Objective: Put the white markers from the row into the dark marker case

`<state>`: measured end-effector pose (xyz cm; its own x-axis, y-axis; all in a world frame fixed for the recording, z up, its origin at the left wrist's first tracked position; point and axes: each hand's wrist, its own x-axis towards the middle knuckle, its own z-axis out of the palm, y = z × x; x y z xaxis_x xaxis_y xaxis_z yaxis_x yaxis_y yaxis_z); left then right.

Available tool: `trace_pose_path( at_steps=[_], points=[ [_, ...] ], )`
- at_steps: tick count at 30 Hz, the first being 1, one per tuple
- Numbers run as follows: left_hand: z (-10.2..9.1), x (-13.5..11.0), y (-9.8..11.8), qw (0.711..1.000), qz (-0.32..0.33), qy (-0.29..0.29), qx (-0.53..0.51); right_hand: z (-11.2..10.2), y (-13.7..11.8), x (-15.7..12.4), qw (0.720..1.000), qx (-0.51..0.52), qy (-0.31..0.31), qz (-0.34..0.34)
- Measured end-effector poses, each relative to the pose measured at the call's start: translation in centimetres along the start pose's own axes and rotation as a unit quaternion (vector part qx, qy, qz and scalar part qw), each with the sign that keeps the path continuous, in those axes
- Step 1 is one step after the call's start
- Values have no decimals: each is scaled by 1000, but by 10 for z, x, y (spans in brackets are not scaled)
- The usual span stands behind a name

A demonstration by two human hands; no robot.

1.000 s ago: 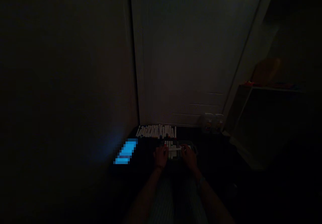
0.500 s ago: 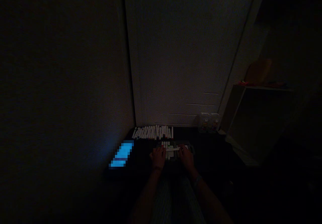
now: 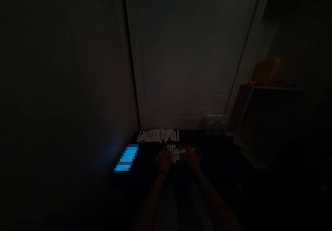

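Note:
A white marker (image 3: 178,152) lies crosswise between my two hands, over a shallow see-through case (image 3: 197,150). My right hand (image 3: 192,159) has closed fingers on its right end. At the other end, my left hand (image 3: 164,159) is also closed, its fingertips at the marker's tip; the dim light hides the exact grip. Several white markers (image 3: 174,148) lie side by side in the case under the held one, some with coloured ends. Both palms cover parts of the case.
A long row of white markers (image 3: 157,136) lies behind the case, along the dark table's back edge. To the left glows a blue, pixelated screen (image 3: 126,158). Two clear packages (image 3: 215,124) stand at the back right. A shelf unit (image 3: 269,120) stands farther right. The room is very dark.
The marker's right end has tipped slightly upward between my hands. The hands stay almost in place, and the view has shifted a little.

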<state>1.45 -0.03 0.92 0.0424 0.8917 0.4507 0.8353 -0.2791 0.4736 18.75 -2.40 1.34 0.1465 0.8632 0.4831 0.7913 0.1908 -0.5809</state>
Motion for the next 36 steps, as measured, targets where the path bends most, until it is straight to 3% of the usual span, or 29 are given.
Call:
trace_pose_path(
  at_steps=[11, 22, 36],
  points=[
    [-2, 2, -1, 999, 1, -12, -41, -2, 0, 0, 998, -50, -18, -18],
    [5, 5, -10, 997, -15, -20, -74, 2, 7, 2, 999, 5, 47, 15],
    [8, 9, -17, 990, -67, -1, -123, -7, -5, 3, 1000, -25, 4, 18]
  ],
)
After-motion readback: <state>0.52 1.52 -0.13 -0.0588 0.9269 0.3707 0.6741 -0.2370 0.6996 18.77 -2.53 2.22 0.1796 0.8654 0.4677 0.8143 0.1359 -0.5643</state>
